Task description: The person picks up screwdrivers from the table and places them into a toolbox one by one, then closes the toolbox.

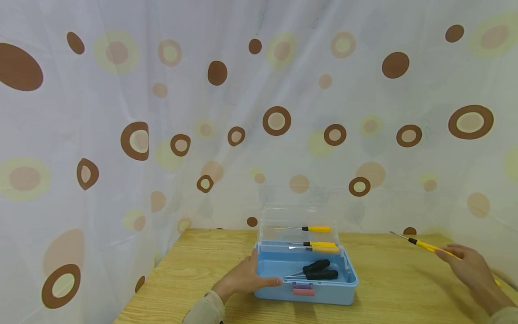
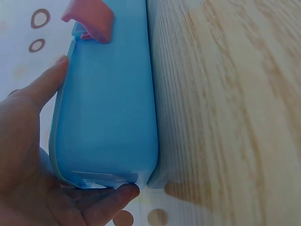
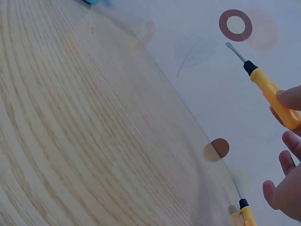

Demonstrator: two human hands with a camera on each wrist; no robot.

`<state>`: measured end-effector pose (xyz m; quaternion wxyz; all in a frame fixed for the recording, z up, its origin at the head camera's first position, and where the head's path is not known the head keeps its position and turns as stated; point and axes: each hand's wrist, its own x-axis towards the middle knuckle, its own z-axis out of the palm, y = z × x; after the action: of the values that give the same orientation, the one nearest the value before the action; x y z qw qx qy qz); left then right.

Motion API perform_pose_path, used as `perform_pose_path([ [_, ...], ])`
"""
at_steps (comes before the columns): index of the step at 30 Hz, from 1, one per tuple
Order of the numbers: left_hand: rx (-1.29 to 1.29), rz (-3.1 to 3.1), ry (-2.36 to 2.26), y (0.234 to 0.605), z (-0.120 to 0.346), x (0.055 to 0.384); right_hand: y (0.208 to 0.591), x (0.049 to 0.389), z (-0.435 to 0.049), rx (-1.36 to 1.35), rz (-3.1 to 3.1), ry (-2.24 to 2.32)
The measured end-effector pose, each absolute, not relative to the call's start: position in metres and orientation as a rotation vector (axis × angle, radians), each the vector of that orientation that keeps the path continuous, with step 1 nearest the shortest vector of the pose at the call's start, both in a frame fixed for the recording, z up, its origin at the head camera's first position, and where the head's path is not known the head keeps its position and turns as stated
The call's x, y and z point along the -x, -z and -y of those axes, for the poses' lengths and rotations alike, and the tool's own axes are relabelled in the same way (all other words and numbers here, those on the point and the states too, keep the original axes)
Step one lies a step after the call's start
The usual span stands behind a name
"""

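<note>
My left hand (image 1: 247, 277) holds the left end of a light blue toolbox (image 1: 329, 294), thumb along its front rim and fingers around the end wall. In the left wrist view, the box's pink latch (image 2: 96, 21) is above that thumb. Two black-handled screwdrivers (image 1: 322, 275) lie inside the box. Yellow-handled screwdrivers (image 1: 321, 244) show at its back, by the raised clear lid (image 1: 297, 213). Off to the right, my right hand (image 1: 465, 265) pinches a yellow screwdriver (image 3: 265, 87) by its handle, with the flat tip pointing away and raised above the table.
Another yellow screwdriver (image 3: 248, 217) lies on the wooden table (image 1: 388, 279) near the right hand. A white curtain (image 1: 299, 148) with brown and yellow spots hangs behind the table and along its left side.
</note>
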<state>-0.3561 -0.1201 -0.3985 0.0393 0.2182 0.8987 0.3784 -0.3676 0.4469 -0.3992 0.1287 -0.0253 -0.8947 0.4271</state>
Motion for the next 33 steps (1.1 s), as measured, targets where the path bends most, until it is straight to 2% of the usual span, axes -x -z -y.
perform_pose_path([
  [10,-0.685,-2.736,-1.180,0.398,0.121,0.358,0.391,0.375,-0.436,-0.121,2.673,-1.272],
  [33,-0.702,-2.736,-1.177,0.399,0.121,0.358,0.382,0.385,-0.392,-0.254,2.670,-1.309],
])
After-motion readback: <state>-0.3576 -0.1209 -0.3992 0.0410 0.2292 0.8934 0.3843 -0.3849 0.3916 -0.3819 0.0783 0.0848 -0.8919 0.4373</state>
